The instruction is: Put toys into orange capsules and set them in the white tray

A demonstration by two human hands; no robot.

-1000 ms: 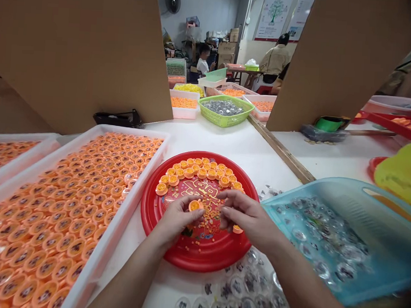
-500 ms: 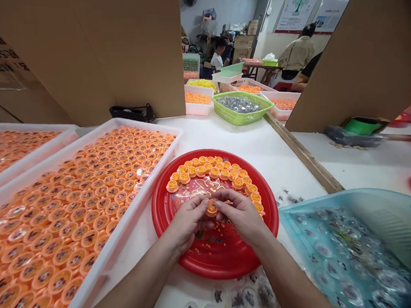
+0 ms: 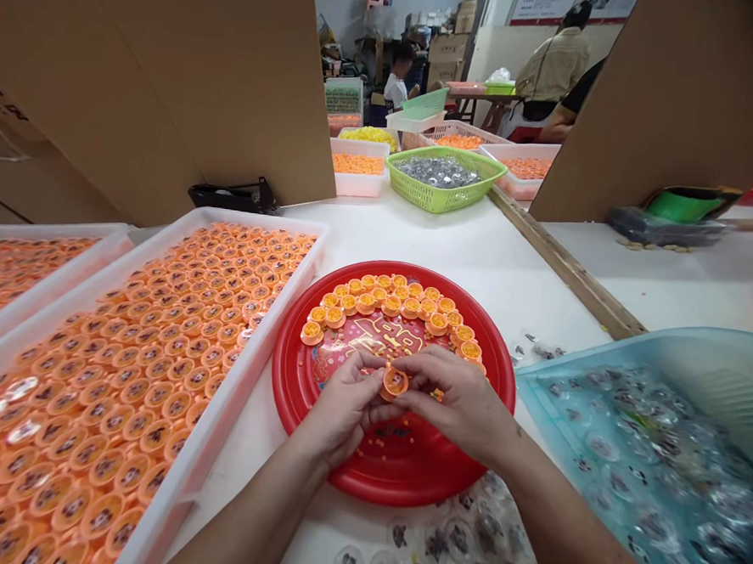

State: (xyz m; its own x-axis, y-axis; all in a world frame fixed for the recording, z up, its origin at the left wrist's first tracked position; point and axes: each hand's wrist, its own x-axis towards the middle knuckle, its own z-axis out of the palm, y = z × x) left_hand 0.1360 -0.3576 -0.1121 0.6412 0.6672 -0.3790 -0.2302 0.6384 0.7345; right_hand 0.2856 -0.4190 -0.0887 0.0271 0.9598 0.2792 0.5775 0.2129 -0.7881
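Above the red round tray (image 3: pixel 402 488), my left hand (image 3: pixel 347 404) and my right hand (image 3: pixel 455 397) meet around one small orange round plastic case (image 3: pixel 395 382). Left fingers grip its left side; right thumb and fingertips pinch its right side. A printed or dark spot shows inside the case. On the tray's far half, several orange cases with yellow beads (image 3: pixel 375 301) form a curved double row. Loose tiny beads (image 3: pixel 383 444) lie scattered on the tray below my hands.
To the left stands a white bin (image 3: pixel 243 376) filled with rows of orange cases. A blue translucent basket (image 3: pixel 601 364) with clear printed discs is at the right; more discs (image 3: pixel 437 545) lie in front. Behind are a green basket (image 3: pixel 445 199), cardboard panels (image 3: pixel 172 74) and seated people.
The view has shifted slightly. The case between my hands has turned so its open face shows more, and my right thumb has moved lower along it.
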